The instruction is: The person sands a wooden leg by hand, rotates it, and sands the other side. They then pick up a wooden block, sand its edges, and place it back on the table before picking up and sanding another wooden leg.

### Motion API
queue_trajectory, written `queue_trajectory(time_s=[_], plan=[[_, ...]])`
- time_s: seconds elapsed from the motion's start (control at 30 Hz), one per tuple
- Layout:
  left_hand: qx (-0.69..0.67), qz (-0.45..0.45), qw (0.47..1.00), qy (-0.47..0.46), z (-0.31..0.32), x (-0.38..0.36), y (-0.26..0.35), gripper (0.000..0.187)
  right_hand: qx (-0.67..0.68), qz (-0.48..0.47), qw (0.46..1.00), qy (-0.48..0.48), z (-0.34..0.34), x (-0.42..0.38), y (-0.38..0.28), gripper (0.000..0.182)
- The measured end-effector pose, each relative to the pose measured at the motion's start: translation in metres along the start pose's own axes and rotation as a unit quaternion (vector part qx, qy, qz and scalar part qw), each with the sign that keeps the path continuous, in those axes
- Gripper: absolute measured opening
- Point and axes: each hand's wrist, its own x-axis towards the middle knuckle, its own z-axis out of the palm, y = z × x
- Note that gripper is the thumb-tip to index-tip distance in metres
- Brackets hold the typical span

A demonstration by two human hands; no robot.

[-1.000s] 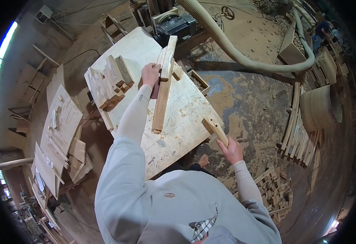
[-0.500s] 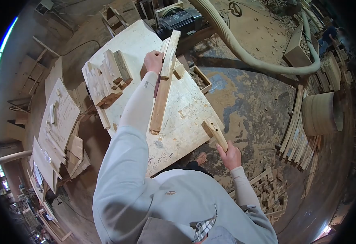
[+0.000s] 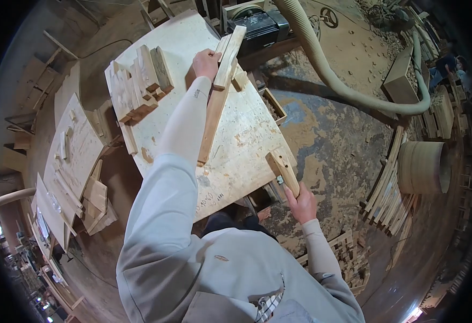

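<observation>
On the white worktable (image 3: 247,145), my left hand (image 3: 206,63) has its fingers closed on the edge of a pale wooden block (image 3: 229,59). The block lies over a longer brown wooden board (image 3: 212,126), set lengthwise on the table. At the table's near right corner, my right hand (image 3: 302,205) is wrapped round the lower end of a wooden handle (image 3: 285,171) with dark holes in it. A small metal piece (image 3: 280,180) shows beside the handle. Left of my left arm sits a stack of wooden blocks (image 3: 141,81).
Behind the table stands a dark motor (image 3: 255,27). A ribbed hose (image 3: 322,72) curves across the right side. Wood strips (image 3: 389,188) and a round drum (image 3: 422,167) stand at right; a crate of offcuts (image 3: 354,264) is below. A person (image 3: 443,70) is far right.
The view has shifted a little, so the table sits higher in it. Both hands keep their holds. The metal piece beside the handle now shows more clearly.
</observation>
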Motion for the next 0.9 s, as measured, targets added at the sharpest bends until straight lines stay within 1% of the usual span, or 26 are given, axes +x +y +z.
queue_trajectory(time_s=[0.07,0.2,0.27,0.3,0.43,0.6,0.63,0.67,0.73,0.77,0.8,0.87,0.9], plan=[[-0.004,-0.002,1.000,0.011,-0.004,-0.004,0.008,0.029,0.003,-0.004,1.000,0.006,0.010,0.001,0.012,0.047],[0.001,0.008,1.000,0.016,-0.001,-0.002,0.004,0.029,0.006,-0.008,1.000,0.018,0.016,0.001,0.017,0.049],[0.019,0.009,1.000,0.016,0.001,0.000,0.001,0.033,0.022,-0.016,0.999,0.024,0.020,0.001,0.019,0.051],[0.024,-0.001,1.000,0.012,0.003,0.001,0.001,0.033,0.020,-0.016,0.999,0.030,0.021,0.001,0.020,0.051],[0.052,0.009,0.998,0.022,0.004,0.000,0.005,0.034,0.026,-0.008,0.999,0.032,0.022,-0.005,0.021,0.055],[0.069,-0.030,0.997,0.024,0.001,-0.010,0.012,0.033,0.032,-0.009,0.998,0.044,0.017,-0.008,0.012,0.056],[0.068,-0.040,0.997,-0.001,-0.005,-0.014,0.017,0.032,0.033,-0.009,0.999,0.038,0.017,-0.008,0.013,0.055],[0.068,-0.042,0.997,-0.002,-0.010,-0.022,0.023,0.032,0.035,-0.008,0.999,0.031,0.017,-0.007,0.014,0.055],[0.082,-0.038,0.996,-0.024,-0.010,-0.020,0.021,0.032,0.026,-0.011,0.999,0.032,0.014,-0.008,0.011,0.054],[0.076,-0.006,0.997,0.001,-0.010,-0.022,0.018,0.034,0.018,-0.014,0.999,0.034,0.013,-0.008,0.010,0.053],[0.076,-0.006,0.997,0.001,-0.006,-0.022,0.012,0.034,0.019,-0.014,0.999,0.034,0.012,-0.009,0.007,0.053],[0.045,0.022,0.998,0.040,0.000,-0.023,0.001,0.038,0.018,-0.013,0.999,0.033,0.009,-0.010,0.002,0.053],[-0.010,0.026,0.999,0.038,0.000,-0.024,-0.001,0.038,0.017,-0.014,0.999,0.031,0.007,-0.009,0.000,0.053]])
